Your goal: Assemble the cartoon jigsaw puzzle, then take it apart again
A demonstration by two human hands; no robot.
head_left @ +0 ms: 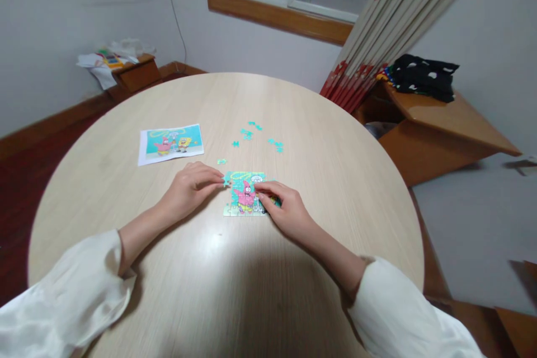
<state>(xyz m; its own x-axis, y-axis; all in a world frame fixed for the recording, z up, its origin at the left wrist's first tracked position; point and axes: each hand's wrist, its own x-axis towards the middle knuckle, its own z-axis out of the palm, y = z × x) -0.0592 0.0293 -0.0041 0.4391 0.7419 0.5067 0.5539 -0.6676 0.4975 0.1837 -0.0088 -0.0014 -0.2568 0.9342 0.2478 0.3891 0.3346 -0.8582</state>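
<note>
A partly assembled jigsaw puzzle (244,194) lies flat before me, with a pink starfish character and a turquoise background. At its left edge, my left hand (191,189) pinches a small turquoise puzzle piece (227,180) between thumb and fingertips. The piece touches or nearly touches the puzzle; I cannot tell which. My right hand (287,207) rests over the puzzle's right part, thumb and fingers drawn together and hiding what is beneath. Whether a piece sits between those fingertips is hidden. A loose piece (222,161) lies just above the puzzle's left corner.
Several loose turquoise pieces (246,135) lie farther back on the round wooden table (226,291), with more pieces (277,145) to their right. A printed reference picture (171,144) lies at the left. Beyond the table's right edge is a wooden cabinet (444,128) with black cloth (423,78).
</note>
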